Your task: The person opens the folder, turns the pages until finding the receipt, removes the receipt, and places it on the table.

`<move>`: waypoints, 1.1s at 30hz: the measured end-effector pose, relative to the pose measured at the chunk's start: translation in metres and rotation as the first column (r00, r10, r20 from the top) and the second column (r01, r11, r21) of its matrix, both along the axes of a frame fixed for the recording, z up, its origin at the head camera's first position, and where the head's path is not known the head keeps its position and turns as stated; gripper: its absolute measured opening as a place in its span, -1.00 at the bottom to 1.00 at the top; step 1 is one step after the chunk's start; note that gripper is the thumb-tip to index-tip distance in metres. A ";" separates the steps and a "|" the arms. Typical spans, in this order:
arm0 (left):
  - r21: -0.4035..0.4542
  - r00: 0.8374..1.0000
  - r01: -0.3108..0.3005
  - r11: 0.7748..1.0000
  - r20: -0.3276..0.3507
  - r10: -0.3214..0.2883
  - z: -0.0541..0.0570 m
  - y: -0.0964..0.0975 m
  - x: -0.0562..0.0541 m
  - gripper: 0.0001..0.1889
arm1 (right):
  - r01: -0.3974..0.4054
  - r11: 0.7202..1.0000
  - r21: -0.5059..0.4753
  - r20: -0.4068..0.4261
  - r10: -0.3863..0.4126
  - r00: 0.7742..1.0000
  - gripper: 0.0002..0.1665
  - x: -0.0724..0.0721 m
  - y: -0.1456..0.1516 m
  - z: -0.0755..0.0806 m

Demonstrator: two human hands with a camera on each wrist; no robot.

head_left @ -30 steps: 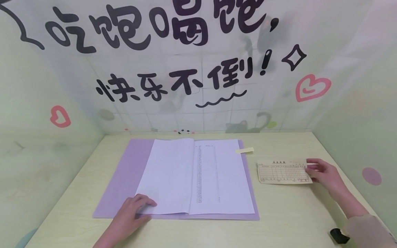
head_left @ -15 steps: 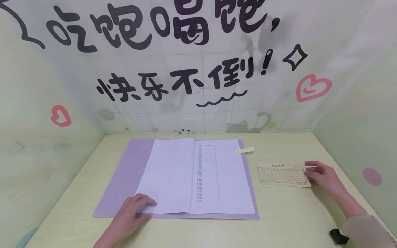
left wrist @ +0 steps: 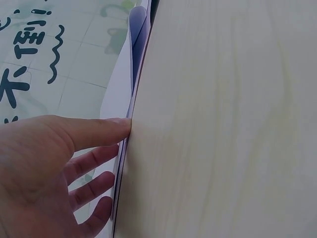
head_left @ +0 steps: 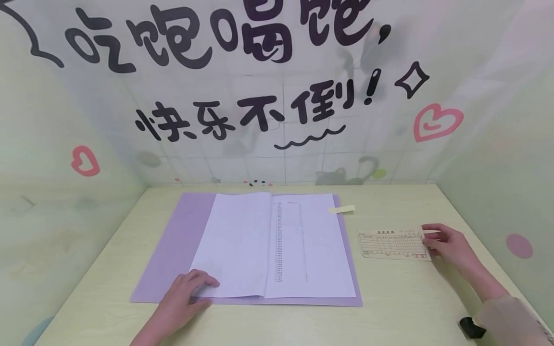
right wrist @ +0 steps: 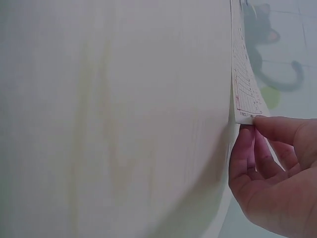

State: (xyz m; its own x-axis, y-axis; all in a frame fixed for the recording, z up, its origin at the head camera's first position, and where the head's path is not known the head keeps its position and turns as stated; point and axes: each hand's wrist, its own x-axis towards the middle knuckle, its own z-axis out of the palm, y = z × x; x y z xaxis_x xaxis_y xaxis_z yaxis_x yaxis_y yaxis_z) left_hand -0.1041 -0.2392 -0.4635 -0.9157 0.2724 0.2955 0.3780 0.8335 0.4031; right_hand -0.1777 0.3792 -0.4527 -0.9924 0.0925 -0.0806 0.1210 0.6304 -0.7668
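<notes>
An open purple folder (head_left: pixel 183 235) lies on the table with a blank white page (head_left: pixel 238 240) on its left and a printed list page (head_left: pixel 326 250) on its right. My left hand (head_left: pixel 183 295) rests at its lower left corner, fingers loosely bent over the page. In the left wrist view the thumb (left wrist: pixel 106 128) touches the folder's near edge. Right of the folder, my right hand (head_left: pixel 454 247) pinches the right edge of a cream receipt slip (head_left: pixel 389 246) with a ruled table. The right wrist view shows the slip (right wrist: pixel 247 94) between thumb and fingers, its held end raised.
A pale yellow sticky tab (head_left: pixel 344 209) sticks out from the folder's upper right edge. A small black object (head_left: pixel 472 328) lies near my right sleeve (head_left: pixel 510 317). Behind the wooden table (head_left: pixel 402 302) hangs a printed curtain (head_left: pixel 242 158).
My right hand has brought the receipt slip slightly nearer to me and a little to the left. The left hand and the folder have stayed in place.
</notes>
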 end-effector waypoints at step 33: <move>0.003 1.000 -0.003 1.000 -0.028 0.003 -0.001 0.001 0.001 -0.53 | -0.027 0.997 0.077 0.003 0.027 1.000 -0.50 -0.006 -0.003 0.000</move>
State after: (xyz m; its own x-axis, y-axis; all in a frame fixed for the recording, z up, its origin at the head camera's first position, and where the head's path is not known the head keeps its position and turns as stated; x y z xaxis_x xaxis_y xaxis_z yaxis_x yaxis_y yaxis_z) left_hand -0.1026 -0.2379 -0.4642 -0.9078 0.2685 0.3222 0.3867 0.8334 0.3949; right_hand -0.1842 0.3767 -0.4530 -0.9945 0.0719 -0.0764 0.1049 0.6903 -0.7158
